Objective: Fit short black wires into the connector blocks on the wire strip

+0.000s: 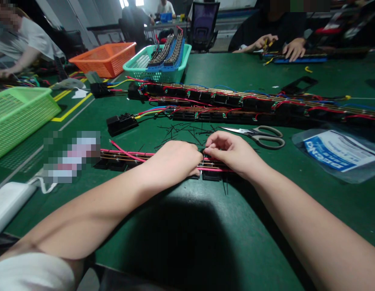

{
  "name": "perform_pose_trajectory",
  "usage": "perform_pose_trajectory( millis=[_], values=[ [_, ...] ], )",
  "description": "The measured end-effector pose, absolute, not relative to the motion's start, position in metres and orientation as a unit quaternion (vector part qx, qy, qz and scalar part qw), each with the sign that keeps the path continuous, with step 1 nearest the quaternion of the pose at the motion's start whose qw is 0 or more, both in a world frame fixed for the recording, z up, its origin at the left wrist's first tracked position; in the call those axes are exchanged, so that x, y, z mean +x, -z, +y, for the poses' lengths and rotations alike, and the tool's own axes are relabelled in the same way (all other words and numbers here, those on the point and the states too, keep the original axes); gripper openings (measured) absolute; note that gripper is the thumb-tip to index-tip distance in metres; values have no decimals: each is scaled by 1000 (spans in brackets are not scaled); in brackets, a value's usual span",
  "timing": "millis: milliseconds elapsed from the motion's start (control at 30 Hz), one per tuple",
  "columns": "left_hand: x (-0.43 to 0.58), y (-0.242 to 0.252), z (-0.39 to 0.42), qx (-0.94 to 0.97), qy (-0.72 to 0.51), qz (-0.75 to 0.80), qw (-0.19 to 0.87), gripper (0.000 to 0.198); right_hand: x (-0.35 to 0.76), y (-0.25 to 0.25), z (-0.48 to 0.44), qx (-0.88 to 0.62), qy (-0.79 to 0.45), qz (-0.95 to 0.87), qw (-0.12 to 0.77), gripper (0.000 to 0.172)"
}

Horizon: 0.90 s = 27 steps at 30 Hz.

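Observation:
A long black strip (pixel 123 163) with red wires and copper-coloured rods lies crosswise on the green table in front of me. My left hand (pixel 181 159) rests over its middle, fingers curled down around it; the fingertips are partly hidden. Just to the right, my right hand (pixel 225 151) is closed in a pinch above the same strip, at a small dark piece that looks like a black cable tie (pixel 204 152). Thin black ends (pixel 225 187) stick out below the strip. Behind my hands lie several loose thin black pieces (pixel 187 130), apparently cable ties.
Scissors (pixel 260 135) and a labelled plastic bag (pixel 338 153) lie to the right. Behind are more wired strips (pixel 223 115) and a black connector block (pixel 122 123). Green (pixel 20 117), orange (pixel 107 58) and teal (pixel 139 72) baskets stand left. Across the table, a co-worker's hands (pixel 293 49) work.

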<state>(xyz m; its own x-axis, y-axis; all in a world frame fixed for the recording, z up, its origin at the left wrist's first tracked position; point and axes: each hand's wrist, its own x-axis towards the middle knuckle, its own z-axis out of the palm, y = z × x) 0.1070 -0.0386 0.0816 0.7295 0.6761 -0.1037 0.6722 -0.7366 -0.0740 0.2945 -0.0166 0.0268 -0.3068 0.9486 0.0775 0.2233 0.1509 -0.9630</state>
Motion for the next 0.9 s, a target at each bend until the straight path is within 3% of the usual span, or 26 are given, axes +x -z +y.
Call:
perform_pose_trajectory(
  millis=[900],
  values=[
    [112, -74, -41, -933, -35, -352, 71, 40, 296, -33, -18, -443, -511, -644, 357, 13]
  ],
)
